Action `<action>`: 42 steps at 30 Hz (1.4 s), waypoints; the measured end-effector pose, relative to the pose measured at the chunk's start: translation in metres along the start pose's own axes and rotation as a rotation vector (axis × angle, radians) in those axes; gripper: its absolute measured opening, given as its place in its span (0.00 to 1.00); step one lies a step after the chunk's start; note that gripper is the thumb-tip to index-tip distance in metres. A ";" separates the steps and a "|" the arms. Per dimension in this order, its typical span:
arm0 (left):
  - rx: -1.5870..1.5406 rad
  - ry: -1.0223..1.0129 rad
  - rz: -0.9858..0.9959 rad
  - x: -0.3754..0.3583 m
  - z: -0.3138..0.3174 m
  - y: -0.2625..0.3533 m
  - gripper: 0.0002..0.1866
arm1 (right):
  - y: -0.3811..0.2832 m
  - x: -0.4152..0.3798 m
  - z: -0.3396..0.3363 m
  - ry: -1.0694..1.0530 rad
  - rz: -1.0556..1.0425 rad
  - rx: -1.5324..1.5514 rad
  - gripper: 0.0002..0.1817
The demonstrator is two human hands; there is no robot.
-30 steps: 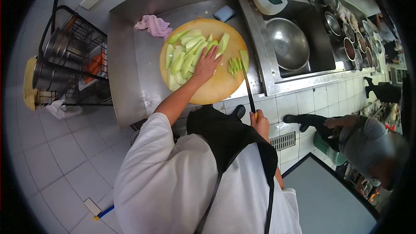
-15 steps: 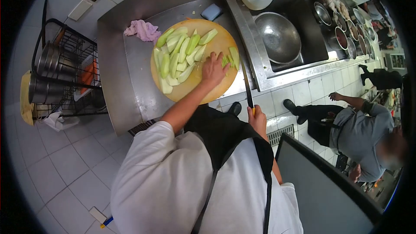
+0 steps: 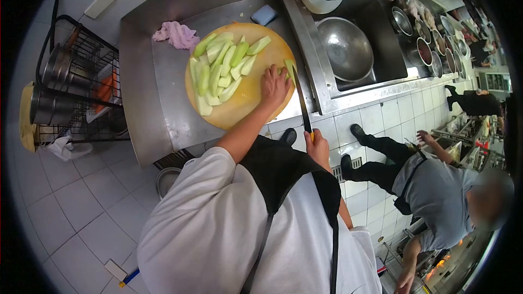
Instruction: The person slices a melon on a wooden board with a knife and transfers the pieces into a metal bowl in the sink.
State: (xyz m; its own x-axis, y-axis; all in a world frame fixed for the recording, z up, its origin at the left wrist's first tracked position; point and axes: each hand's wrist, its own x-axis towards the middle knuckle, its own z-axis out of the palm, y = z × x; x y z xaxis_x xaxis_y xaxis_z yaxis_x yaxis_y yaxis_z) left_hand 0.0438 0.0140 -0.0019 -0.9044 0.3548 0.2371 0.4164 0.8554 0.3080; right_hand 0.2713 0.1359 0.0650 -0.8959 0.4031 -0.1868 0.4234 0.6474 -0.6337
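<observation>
A round yellowish cutting board [image 3: 251, 98] lies on the steel counter, with a pile of pale green vegetable wedges [image 3: 225, 65] across its left and middle. At the board's right side, my left hand [image 3: 276, 84] rests with bent fingers holding down a green vegetable piece [image 3: 289, 65], partly hidden under the fingertips. My right hand [image 3: 317, 146] is wrapped round the yellow handle of a long kitchen knife [image 3: 303, 102]. The blade points away from me, its front part beside that piece, close to the left fingertips at the board's right rim.
A pink cloth [image 3: 177, 35] and a blue sponge [image 3: 264, 15] lie behind the board. Right of it is a sink [image 3: 381, 38] holding a large metal bowl [image 3: 345, 49]. A wire rack [image 3: 81, 87] with pots stands left. Another person [image 3: 430, 185] is at the right.
My left hand has shifted over the cut pieces at the board's right, now covering most of them. The knife blade has come closer to the fingers. The person at right has moved.
</observation>
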 end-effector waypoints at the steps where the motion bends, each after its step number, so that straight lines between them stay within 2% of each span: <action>1: -0.008 0.004 -0.005 0.001 -0.001 0.000 0.22 | 0.000 0.000 0.001 0.011 -0.018 -0.006 0.19; 4: -0.042 0.026 0.012 0.000 -0.002 -0.002 0.23 | -0.004 -0.002 -0.001 -0.028 0.068 0.045 0.20; 10: -0.083 -0.088 -0.064 0.010 -0.007 0.004 0.26 | -0.001 -0.004 -0.002 -0.038 0.166 0.110 0.20; 13: -0.222 0.056 0.193 0.011 -0.011 0.012 0.27 | -0.001 -0.006 -0.004 -0.035 0.181 0.095 0.20; 16: -0.107 -0.161 0.246 0.012 -0.012 0.014 0.28 | -0.002 -0.004 -0.003 -0.028 0.183 0.063 0.20; 19: -0.148 -0.035 0.323 0.008 0.000 0.004 0.21 | 0.001 -0.002 0.001 -0.006 0.154 0.057 0.20; 22: -0.181 0.092 0.410 0.009 0.022 -0.019 0.19 | 0.001 -0.002 0.002 -0.014 0.169 0.069 0.20; 25: -0.292 0.112 0.364 0.017 0.025 -0.029 0.20 | 0.006 -0.002 0.006 0.000 0.134 0.070 0.20; 28: -0.395 -0.024 0.162 0.038 0.003 -0.023 0.20 | 0.004 0.000 0.006 -0.045 0.160 0.086 0.20; 31: -0.443 -0.060 -0.186 0.067 -0.011 -0.032 0.20 | -0.004 -0.002 0.000 -0.011 0.085 0.060 0.19; 32: -0.499 0.174 -0.216 0.072 -0.020 -0.038 0.18 | -0.005 -0.004 -0.003 -0.063 0.052 0.044 0.19; 35: -0.663 0.283 -0.341 0.073 -0.058 -0.076 0.16 | 0.001 -0.003 -0.018 -0.208 -0.083 -0.018 0.17; 37: -0.611 0.255 -0.346 0.053 -0.084 -0.097 0.15 | 0.006 0.000 -0.025 -0.297 -0.216 -0.075 0.16; 42: -0.517 0.230 -0.261 -0.025 -0.107 -0.104 0.13 | 0.017 0.035 -0.029 -0.355 -0.308 -0.198 0.15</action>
State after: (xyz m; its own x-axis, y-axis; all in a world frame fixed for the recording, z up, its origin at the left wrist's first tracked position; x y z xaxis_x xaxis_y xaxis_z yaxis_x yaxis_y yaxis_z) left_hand 0.0330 -0.1238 0.0591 -0.9633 0.0190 0.2678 0.2272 0.5894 0.7752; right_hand 0.2511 0.1800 0.0695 -0.9590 -0.0483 -0.2794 0.1191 0.8256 -0.5516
